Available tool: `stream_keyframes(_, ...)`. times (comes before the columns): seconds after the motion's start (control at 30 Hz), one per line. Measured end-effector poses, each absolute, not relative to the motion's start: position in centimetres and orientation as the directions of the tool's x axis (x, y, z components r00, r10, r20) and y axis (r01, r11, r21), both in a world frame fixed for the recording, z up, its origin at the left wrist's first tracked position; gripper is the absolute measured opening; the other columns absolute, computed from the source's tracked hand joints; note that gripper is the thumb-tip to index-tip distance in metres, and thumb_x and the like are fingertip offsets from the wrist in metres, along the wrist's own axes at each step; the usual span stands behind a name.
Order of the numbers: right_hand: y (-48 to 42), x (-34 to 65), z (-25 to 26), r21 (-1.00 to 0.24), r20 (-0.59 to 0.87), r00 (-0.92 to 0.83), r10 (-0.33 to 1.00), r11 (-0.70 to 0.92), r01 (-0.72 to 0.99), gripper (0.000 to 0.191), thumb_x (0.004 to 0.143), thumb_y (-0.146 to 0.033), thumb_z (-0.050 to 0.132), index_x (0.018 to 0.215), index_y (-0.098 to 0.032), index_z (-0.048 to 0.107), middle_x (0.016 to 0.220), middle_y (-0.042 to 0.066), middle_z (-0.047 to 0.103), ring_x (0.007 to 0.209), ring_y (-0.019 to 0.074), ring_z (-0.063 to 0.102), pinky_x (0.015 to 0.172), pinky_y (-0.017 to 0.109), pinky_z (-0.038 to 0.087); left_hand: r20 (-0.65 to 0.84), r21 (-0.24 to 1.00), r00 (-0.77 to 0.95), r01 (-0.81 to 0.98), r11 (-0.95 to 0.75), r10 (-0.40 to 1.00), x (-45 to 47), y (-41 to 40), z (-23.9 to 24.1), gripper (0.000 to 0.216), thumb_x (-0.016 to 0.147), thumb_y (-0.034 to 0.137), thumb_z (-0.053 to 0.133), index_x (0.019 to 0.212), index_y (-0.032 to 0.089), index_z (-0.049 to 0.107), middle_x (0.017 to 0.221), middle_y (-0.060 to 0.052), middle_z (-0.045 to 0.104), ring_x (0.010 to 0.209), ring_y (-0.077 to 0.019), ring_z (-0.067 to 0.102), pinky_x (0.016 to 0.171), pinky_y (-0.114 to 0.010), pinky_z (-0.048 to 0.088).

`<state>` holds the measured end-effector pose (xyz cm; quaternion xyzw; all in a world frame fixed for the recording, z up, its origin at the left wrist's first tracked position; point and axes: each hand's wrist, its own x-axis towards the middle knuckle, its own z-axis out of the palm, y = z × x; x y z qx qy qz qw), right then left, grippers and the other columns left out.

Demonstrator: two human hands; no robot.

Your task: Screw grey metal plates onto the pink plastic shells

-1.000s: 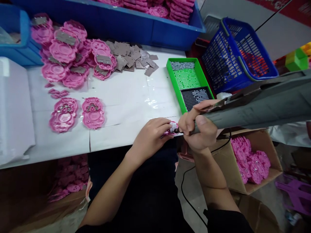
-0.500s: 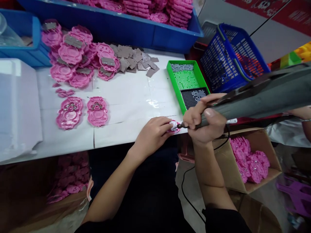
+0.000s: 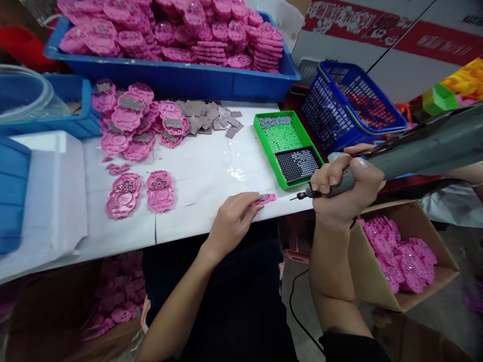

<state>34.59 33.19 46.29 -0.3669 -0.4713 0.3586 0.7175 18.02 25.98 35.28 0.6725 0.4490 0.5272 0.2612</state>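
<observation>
Near the front edge of the white table, my left hand [image 3: 234, 220] pinches a pink plastic casing [image 3: 266, 199], tilted so that mostly its edge shows. My right hand [image 3: 345, 188] is wrapped round a grey electric screwdriver [image 3: 418, 143]. Its thin bit points left, a short gap away from the casing. Behind the bit stands a green tray [image 3: 269, 151] of small screws, with a black perforated plate [image 3: 296, 165] in its near part. Two more pink casings [image 3: 160, 191] lie flat on the left, metal parts showing in them.
Grey metal plates [image 3: 204, 118] lie in a heap beside stacked pink casings [image 3: 128, 118]. A long blue bin [image 3: 169, 80] of casings runs along the back. On the right are a blue basket [image 3: 339, 118] and a cardboard box [image 3: 377, 271] of pink parts. A white box [image 3: 56, 186] stands left.
The screwdriver has drawn back to the right, its bit now off the casing. My left hand has tilted the casing more edge-on. The whole view has shifted.
</observation>
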Motion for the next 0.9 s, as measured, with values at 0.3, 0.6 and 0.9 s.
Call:
stream_keyframes(0.3,32.7,34.9,46.8,-0.857,0.424,0.279,0.862,0.482,-0.184,0.013,0.078,-0.033,0.065,0.085,-0.023,0.061,0.045,-0.010,0.037,0.030,0.0078,0.029,0.031,0.024,0.027,0.436,0.877,0.002,0.224,-0.425,0.900,18.0,25.8,35.3,0.011,0.097,0.028,0.069,0.105,0.021,0.072,0.109,-0.008,0.079,0.104,-0.0217,0.076,0.095,-0.038,0.062)
stream_keyframes(0.6,33.7,34.1,46.7,-0.840,0.446,0.260,0.857,0.501,-0.210,0.010,0.080,-0.031,0.064,0.084,-0.021,0.061,0.045,-0.010,0.038,0.030,0.0075,0.030,0.031,0.023,0.028,0.490,0.703,0.195,0.487,-0.518,0.850,18.4,26.0,34.3,0.007,0.097,0.016,0.064,0.098,0.020,0.070,0.121,-0.007,0.075,0.128,-0.0283,0.064,0.117,-0.057,0.045)
stream_keyframes(0.9,34.8,33.9,46.1,-0.852,0.407,0.274,0.871,0.470,-0.229,0.011,0.075,-0.028,0.066,0.082,-0.020,0.062,0.045,-0.009,0.041,0.030,0.0080,0.032,0.031,0.024,0.028,0.392,0.647,0.251,0.609,-0.459,0.885,16.5,23.9,35.1,0.028,0.097,0.021,0.064,0.126,0.022,0.062,0.134,-0.012,0.066,0.123,-0.0285,0.061,0.105,-0.047,0.054)
